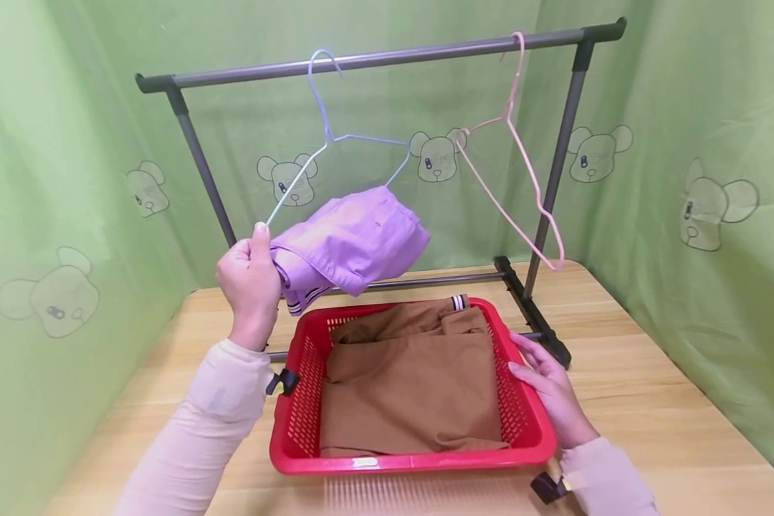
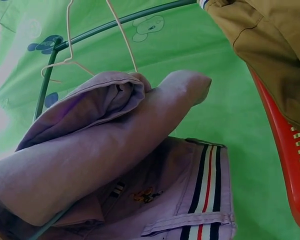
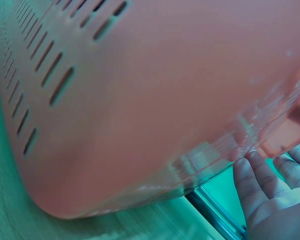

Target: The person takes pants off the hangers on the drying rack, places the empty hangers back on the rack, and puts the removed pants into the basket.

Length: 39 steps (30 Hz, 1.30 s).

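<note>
My left hand (image 1: pixel 251 283) grips the lower left corner of a light blue wire hanger (image 1: pixel 325 118), whose hook is over the rail. Folded lilac trousers (image 1: pixel 361 233) lie over the hanger's bottom bar, which they hide. Up close in the left wrist view, the lilac trousers (image 2: pixel 110 140) show a striped band and a small embroidered patch. My right hand (image 1: pixel 551 387) holds the right rim of a red basket (image 1: pixel 413 462), thumb on the rim. Folded brown trousers (image 1: pixel 413 387) lie inside. Fingers (image 3: pixel 250 180) touch the basket (image 3: pixel 155 110) in the right wrist view.
A pink hanger (image 1: pixel 519 143) hangs bare on the right of the grey rail (image 1: pixel 419 54). The rack's black foot (image 1: pixel 555 347) stands behind the basket on the wooden table (image 1: pixel 645 373). Green curtains (image 1: pixel 696 86) with bear-head prints enclose the back and sides.
</note>
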Each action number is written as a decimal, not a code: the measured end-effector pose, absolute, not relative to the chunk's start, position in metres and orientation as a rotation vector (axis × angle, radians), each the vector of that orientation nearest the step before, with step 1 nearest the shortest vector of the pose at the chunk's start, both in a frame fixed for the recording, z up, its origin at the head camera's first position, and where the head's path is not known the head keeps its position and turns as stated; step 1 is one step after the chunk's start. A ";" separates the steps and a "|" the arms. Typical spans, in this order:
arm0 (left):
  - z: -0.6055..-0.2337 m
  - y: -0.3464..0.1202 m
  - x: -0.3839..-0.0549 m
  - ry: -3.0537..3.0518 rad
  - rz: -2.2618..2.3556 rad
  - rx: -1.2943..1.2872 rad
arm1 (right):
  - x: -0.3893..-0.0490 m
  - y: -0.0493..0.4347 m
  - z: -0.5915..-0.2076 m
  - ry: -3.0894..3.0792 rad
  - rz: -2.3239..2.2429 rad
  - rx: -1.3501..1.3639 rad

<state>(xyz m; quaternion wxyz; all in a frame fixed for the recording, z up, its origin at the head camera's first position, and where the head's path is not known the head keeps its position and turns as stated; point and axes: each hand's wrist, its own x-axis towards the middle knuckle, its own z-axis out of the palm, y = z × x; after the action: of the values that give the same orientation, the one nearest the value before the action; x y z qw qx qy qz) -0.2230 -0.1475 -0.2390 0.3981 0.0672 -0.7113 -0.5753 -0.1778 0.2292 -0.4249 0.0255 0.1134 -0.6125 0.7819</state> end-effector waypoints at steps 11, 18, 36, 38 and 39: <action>-0.247 -0.146 -0.220 -1.781 -1.476 0.154 | -0.176 0.229 -0.425 -1.907 2.422 0.324; -0.249 -0.144 -0.219 -1.780 -1.492 0.141 | -0.178 0.229 -0.423 -1.892 2.419 0.332; -0.255 -0.142 -0.219 -1.814 -1.458 0.138 | -0.175 0.234 -0.413 -2.119 2.139 0.216; -0.255 -0.142 -0.219 -1.815 -1.456 0.137 | -0.176 0.235 -0.410 -2.134 2.098 0.218; -0.255 -0.142 -0.219 -1.815 -1.458 0.135 | -0.176 0.236 -0.408 -2.148 2.067 0.224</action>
<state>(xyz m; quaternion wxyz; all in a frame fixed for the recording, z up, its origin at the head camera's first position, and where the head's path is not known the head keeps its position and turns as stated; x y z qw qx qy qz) -0.2187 -0.1418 -0.2548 0.3939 0.0533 -0.7153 -0.5748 -0.1760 0.2355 -0.4083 0.0761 0.0747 -0.7165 0.6894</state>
